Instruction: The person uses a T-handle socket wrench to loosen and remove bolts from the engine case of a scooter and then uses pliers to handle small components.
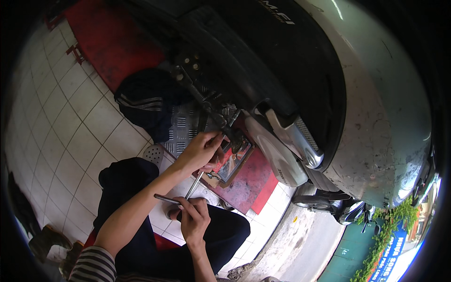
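My right hand (193, 220) is closed round a metal T-handle wrench (193, 185), its crossbar at the fingers and its shaft slanting up toward my other hand. My left hand (204, 149) reaches under the side of a scooter (385, 103), fingers bent together beside a dark, dirty metal part (237, 142). What those fingers pinch, if anything, is hidden. Just beyond them lies a shallow tray (232, 174) with a red, picture-like surface and small metal pieces at its near edge.
The scooter stands over a red platform (253, 188) with a metal tread plate (181, 124). Dark cloth (145, 101) lies on it. A silver exhaust guard (300, 141) juts out on the right. White tiles (70, 122) cover the floor; my bent knees are below.
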Demonstrator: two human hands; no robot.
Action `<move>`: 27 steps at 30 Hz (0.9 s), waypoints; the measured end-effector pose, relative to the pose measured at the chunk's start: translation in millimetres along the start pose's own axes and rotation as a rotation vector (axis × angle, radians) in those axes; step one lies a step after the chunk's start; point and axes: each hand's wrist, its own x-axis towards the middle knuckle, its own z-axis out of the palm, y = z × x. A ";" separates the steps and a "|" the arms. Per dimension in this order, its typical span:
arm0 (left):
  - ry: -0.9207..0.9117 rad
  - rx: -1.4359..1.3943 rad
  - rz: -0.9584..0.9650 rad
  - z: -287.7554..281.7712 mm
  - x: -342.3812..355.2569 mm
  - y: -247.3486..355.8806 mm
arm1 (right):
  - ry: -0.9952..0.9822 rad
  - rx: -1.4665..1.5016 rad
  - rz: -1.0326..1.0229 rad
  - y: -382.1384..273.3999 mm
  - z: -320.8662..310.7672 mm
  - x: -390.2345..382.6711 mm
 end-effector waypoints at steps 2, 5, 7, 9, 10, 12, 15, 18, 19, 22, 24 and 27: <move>0.007 0.018 -0.004 1.7 -0.8 2.7 | 0.009 -0.057 -0.023 -2.1 -0.3 -0.5; -0.016 -0.119 -0.051 -0.3 -1.7 6.2 | 0.020 -0.130 -0.065 -5.0 -2.3 0.4; -0.023 -0.154 -0.064 -1.4 -2.2 7.4 | 0.011 -0.144 -0.073 -8.2 -3.7 2.5; -0.040 -0.160 -0.064 -2.5 -2.9 8.9 | 0.016 -0.152 -0.086 -10.3 -5.4 5.2; -0.053 -0.148 -0.058 -3.3 -3.4 9.8 | 0.019 -0.156 -0.093 -11.2 -6.0 5.8; -0.085 -0.034 -0.019 -6.0 -2.2 10.9 | 0.000 -0.145 -0.091 -10.9 -6.7 5.3; -0.138 0.215 0.010 -13.3 2.0 16.8 | 0.031 -0.139 -0.107 -16.0 -4.1 9.5; -0.213 0.344 -0.096 -18.1 -9.1 41.2 | 0.077 -0.163 -0.130 -21.3 -0.5 14.5; -0.243 0.375 -0.115 -21.4 -11.1 46.0 | 0.086 -0.180 -0.142 -20.4 0.5 15.4; -0.236 0.558 -0.043 -27.1 -12.0 45.7 | 0.038 -0.234 -0.128 -19.2 0.4 17.4; -0.144 0.819 0.113 -23.5 -11.4 35.4 | -0.021 -0.256 -0.084 -17.8 1.4 19.2; 0.031 0.891 0.182 -9.6 -9.6 27.9 | -0.092 -0.244 -0.014 -15.9 5.1 23.3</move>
